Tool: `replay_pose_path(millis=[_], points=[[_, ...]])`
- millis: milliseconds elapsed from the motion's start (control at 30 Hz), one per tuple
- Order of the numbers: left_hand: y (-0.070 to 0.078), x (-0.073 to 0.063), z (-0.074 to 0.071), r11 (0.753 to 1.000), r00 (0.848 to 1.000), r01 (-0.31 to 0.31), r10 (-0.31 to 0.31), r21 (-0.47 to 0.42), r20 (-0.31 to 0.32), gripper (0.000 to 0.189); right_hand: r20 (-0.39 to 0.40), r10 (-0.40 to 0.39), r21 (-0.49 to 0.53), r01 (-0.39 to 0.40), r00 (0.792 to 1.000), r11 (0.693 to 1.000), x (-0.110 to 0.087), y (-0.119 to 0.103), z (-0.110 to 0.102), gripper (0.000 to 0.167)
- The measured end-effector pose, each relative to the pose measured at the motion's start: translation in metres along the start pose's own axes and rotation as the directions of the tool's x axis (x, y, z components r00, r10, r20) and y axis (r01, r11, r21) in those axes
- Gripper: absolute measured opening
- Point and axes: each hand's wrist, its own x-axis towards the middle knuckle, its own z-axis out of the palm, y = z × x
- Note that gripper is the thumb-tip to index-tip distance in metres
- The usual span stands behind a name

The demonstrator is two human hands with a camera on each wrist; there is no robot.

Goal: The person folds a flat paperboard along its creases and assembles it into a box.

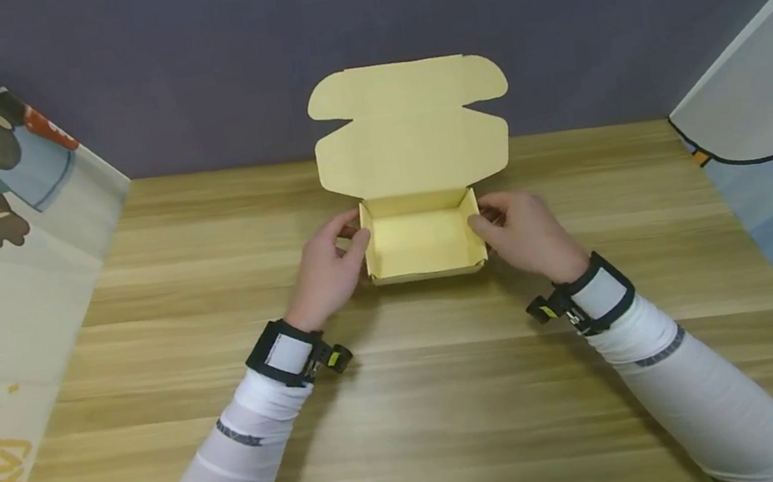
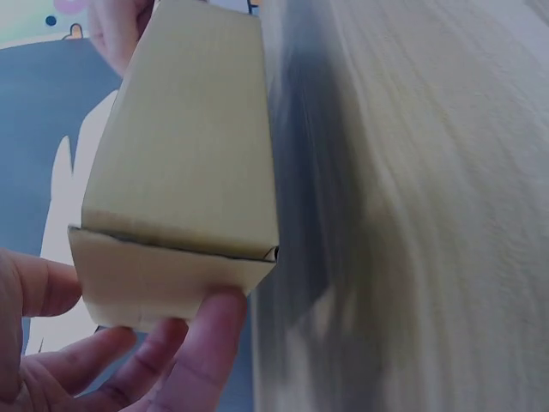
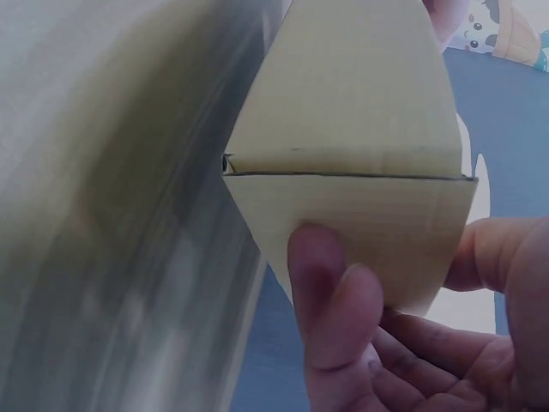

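A small yellowish cardboard box [image 1: 424, 239] has its lid [image 1: 413, 148] raised at the back, with side flaps and a rounded tuck flap spread out. Its inside shows bare cardboard. My left hand [image 1: 333, 266] grips the left end wall, thumb at the top edge and fingers against the outside. At the opposite end, my right hand [image 1: 525, 232] holds the right wall the same way. Both wrist views show the box's plain front panel [image 2: 184, 129] and fingertips pressed on the end panels [image 3: 369, 223].
The box is over the far middle of a wood-grain table [image 1: 430, 419]. A dark blue-grey panel [image 1: 215, 66] rises behind the table's back edge. Printed cartoon panels stand along the left [image 1: 5, 276] and right [image 1: 757, 89] sides. Each wrist wears a black strap [image 1: 596, 296] with a small camera.
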Motion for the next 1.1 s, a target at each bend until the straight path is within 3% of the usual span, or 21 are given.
replay_pose_path(millis=[333,600,1100], points=[[-0.009,-0.004,-0.007,0.987,0.989,0.109,-0.096,-0.117,0.112,0.047,0.085,0.047,0.026,-0.049,0.995,0.998,-0.003,0.007,0.009,0.031],[-0.015,-0.009,-0.008,0.990,0.986,0.119,-0.108,-0.081,0.125,0.049,0.129,0.083,0.048,-0.090,0.988,0.995,-0.005,0.007,0.016,0.029],[-0.023,-0.012,-0.006,0.987,0.983,0.139,-0.128,-0.078,0.133,0.047,0.178,0.090,0.007,-0.093,0.980,0.996,-0.008,0.004,0.018,0.024]])
